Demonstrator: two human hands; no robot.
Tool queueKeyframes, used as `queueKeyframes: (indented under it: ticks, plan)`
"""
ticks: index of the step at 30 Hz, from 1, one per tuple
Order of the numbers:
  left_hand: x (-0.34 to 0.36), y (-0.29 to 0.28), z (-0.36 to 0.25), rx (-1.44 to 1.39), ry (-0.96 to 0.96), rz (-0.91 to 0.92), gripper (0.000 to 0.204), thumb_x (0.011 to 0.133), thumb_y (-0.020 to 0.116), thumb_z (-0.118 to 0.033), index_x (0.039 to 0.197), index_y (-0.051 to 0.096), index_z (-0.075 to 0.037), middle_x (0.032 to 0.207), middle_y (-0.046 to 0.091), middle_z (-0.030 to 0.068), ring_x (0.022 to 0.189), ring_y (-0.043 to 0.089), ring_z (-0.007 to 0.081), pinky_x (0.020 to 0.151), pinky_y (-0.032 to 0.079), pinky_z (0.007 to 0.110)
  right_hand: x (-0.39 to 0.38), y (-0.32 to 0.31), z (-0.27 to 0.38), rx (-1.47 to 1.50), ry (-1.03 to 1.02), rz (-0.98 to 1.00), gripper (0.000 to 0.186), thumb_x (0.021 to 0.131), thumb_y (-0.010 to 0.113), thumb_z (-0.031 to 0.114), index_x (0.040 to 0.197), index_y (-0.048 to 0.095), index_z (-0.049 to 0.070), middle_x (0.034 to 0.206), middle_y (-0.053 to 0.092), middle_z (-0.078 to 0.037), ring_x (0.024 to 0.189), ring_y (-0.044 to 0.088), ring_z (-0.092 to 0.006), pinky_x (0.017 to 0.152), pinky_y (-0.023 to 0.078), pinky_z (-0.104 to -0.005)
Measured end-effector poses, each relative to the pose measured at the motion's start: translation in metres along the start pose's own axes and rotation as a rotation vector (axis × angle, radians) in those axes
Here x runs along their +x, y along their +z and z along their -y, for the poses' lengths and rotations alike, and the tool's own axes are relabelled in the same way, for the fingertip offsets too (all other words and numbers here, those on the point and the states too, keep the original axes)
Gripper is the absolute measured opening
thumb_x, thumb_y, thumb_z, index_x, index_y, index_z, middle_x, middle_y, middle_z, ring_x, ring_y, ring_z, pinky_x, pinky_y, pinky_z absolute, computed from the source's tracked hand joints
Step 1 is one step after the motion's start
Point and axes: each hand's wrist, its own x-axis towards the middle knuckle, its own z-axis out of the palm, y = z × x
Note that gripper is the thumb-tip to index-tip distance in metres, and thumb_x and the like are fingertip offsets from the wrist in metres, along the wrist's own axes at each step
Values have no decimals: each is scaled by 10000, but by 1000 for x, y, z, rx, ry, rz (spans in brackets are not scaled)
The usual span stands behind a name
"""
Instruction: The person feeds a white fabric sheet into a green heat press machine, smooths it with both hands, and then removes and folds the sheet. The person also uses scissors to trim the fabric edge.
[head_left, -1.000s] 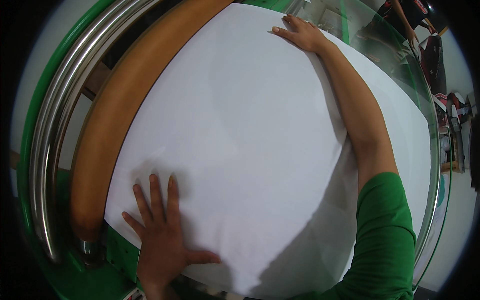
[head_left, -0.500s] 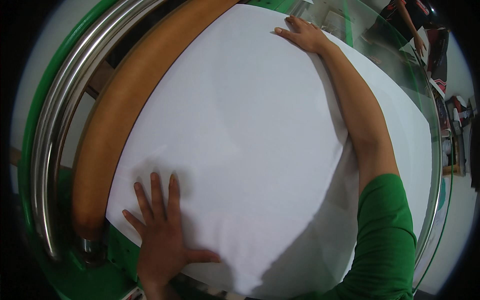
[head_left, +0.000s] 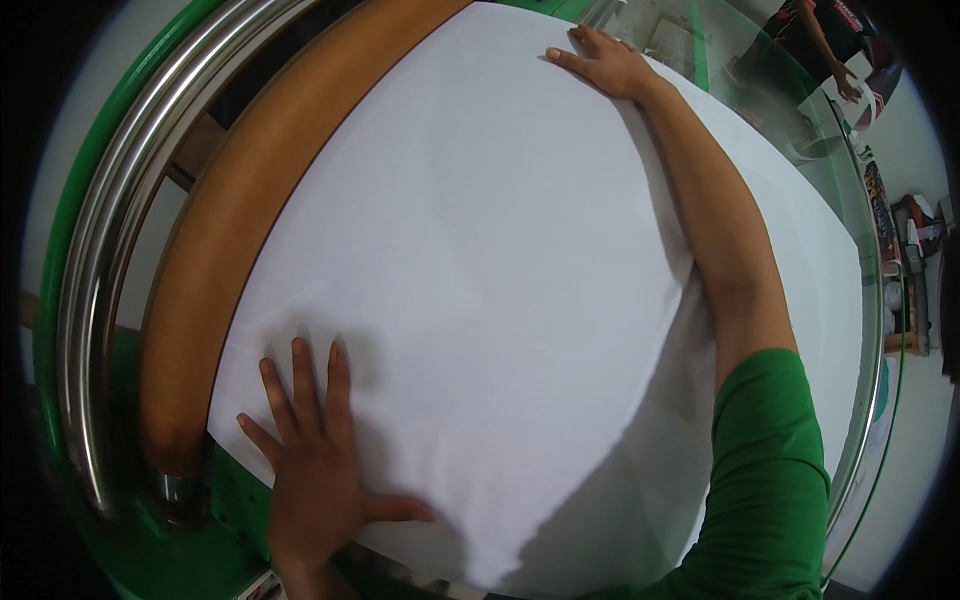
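Observation:
A wide white sheet (head_left: pixel 480 250), paper or fabric I cannot tell, lies spread before me, its left edge at a brown-orange roller (head_left: pixel 225 230). My left hand (head_left: pixel 318 480) is over the sheet's near left corner, fingers spread, thumb pointing right; nothing is in it. At the far right edge of the sheet rests my right hand (head_left: pixel 607 65), palm down with fingers stretched out. The right forearm reaches along the right part of the sheet, where a fold or raised edge casts a shadow.
Left of the brown roller run shiny metal rollers (head_left: pixel 95 330) and a green machine frame (head_left: pixel 55 240). A glass panel (head_left: pixel 745 75) stands at the far right. Beyond it another person (head_left: pixel 815 45) handles something white. Items sit on a shelf (head_left: pixel 905 340) at the right.
The view has shifted slightly; both hands keep their places on the sheet. My left hand appears a little farther left and up. The other person's hand and white item moved.

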Motion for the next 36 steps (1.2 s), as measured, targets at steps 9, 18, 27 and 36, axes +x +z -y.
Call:
queueKeyframes:
  ticks: [9,18,27,36]
  plan:
    - [1,-6,1,-3,-10,7,1835,232,906,-739,1722,41,-107,1783,-46,235,1612,-114,527,1124,44,878,5,-4,3,6,-35,12,1094,882,394,939,1614,451,127,1660,444,-151,1583,338,-331,1307,226,-521]
    - [3,-7,1,6,-19,-7,1846,222,883,-767,1720,34,-101,1783,-47,234,1614,-103,526,1129,47,875,6,-3,5,15,-44,-31,1090,888,406,929,1600,464,106,1648,451,-184,1579,340,-353,1292,243,-523]
    - [3,-4,3,31,-19,8,1861,226,907,-741,1716,9,-81,1777,-64,252,1609,-113,535,1149,61,856,8,-1,11,28,-53,-5,1102,904,435,899,1605,436,48,1640,435,-247,1556,365,-400,1293,252,-500]
    - [0,0,3,43,-34,30,1864,235,922,-728,1713,0,-65,1777,-74,251,1612,-125,521,1147,53,857,3,-5,15,51,-17,50,1097,902,424,903,1608,442,64,1671,402,-214,1582,330,-356,1306,217,-497]
